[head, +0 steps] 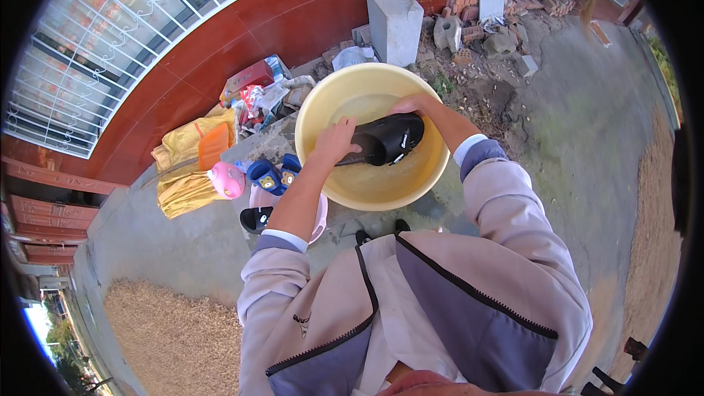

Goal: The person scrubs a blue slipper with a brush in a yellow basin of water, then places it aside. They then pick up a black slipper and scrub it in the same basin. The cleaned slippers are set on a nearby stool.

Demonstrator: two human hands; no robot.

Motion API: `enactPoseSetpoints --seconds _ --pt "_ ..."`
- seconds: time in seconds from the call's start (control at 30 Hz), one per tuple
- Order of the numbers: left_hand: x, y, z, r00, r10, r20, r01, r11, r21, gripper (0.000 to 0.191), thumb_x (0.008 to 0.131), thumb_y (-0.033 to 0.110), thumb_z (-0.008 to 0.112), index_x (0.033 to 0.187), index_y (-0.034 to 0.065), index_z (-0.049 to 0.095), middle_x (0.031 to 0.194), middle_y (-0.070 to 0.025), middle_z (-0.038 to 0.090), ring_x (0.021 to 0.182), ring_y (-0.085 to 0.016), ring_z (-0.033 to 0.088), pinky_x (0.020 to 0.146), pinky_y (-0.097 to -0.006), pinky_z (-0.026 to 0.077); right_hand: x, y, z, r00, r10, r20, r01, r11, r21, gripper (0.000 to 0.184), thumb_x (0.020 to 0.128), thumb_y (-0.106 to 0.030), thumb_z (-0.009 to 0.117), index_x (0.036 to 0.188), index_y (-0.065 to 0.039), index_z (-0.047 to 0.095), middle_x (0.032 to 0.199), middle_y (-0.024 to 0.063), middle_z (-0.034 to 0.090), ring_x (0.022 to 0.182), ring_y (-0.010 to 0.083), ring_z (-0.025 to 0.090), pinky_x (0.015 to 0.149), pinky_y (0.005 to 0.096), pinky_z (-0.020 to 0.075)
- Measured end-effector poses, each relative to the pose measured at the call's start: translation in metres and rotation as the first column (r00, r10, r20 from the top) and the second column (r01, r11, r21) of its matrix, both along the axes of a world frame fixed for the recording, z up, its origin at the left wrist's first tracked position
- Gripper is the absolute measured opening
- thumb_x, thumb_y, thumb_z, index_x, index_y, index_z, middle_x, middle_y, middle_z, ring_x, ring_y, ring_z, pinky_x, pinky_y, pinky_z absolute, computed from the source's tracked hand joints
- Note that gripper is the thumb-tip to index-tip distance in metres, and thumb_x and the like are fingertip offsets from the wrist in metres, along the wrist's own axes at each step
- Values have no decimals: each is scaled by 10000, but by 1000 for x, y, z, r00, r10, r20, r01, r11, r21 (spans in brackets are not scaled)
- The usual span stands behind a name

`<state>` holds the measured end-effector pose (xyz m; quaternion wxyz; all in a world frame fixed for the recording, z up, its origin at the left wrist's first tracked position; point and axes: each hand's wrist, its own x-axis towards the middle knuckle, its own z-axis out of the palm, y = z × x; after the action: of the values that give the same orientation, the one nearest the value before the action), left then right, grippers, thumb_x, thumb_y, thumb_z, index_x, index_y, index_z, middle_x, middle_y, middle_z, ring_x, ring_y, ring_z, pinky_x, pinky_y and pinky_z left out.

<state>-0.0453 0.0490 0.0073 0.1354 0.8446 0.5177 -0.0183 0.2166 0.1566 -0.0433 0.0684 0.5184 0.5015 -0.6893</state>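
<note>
A black slide sandal [388, 140] with white writing on its strap is held inside a large yellow plastic basin [379, 204], above shallow water. My left hand [336, 140] grips its heel end, the thumb over the footbed. At the toe end, my right hand [410, 105] has hold of the far side, its fingers partly hidden behind the sandal. Left of the basin, a pink basin [320, 219] bears blue slippers [266, 176] with bear faces and another black slide [256, 220], partly hidden by my left forearm.
A pink jug [228, 180] stands beside yellow woven sacks [190, 192] and an orange plastic piece [213, 146]. Beyond the yellow basin are a concrete block [395, 25], rubble and bricks [473, 33]. Litter [264, 99] lies along the red wall. Grain-like material [170, 335] covers ground at the lower left.
</note>
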Motion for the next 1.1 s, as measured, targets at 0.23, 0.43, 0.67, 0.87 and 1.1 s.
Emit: enactPoseSetpoints --seconds 0.23,0.43,0.67,0.87,1.1 --pt "-27 -11 69 999 -55 1 55 998 -9 524 835 377 744 1219 88 535 1117 -186 658 1079 -398 620 886 -499 491 13 -3 16 979 128 157 -183 893 410 259 881 -302 611 881 -64 713 741 31 693 640 184 685 582 353 572" --pt "-31 -28 88 984 166 63 -150 967 -206 591 854 390 739 1266 19 537 1146 -241 667 1075 -390 642 903 -464 499 33 -34 94 967 -132 219 -87 636 767 326 847 -320 655 878 0 709 665 140 676 649 292 714 659 417 589" --pt "-49 -19 -32 728 573 376 -284 752 -595 647 903 423 660 1287 -88 559 1214 -293 644 1122 -388 643 944 -420 497 36 -59 127 700 -95 707 -648 330 686 435 743 -274 748 1115 -60 681 1101 208 689 1022 363 689 845 461 567" --pt "-10 -33 -79 752 619 225 -524 769 -366 724 939 435 590 1342 -149 441 1367 -366 485 1271 -476 505 1067 -475 414 -27 -62 96 922 146 357 -385 405 829 576 733 -255 780 1248 -64 608 1140 190 670 1066 351 652 937 449 519" --pt "8 -52 -27 642 607 467 -571 786 -237 496 858 178 676 1240 -96 522 1161 -298 611 1086 -390 629 970 -424 501 -32 -68 37 991 80 110 -131 369 920 644 825 -302 759 1376 -111 485 1246 201 636 1103 371 633 935 448 501"
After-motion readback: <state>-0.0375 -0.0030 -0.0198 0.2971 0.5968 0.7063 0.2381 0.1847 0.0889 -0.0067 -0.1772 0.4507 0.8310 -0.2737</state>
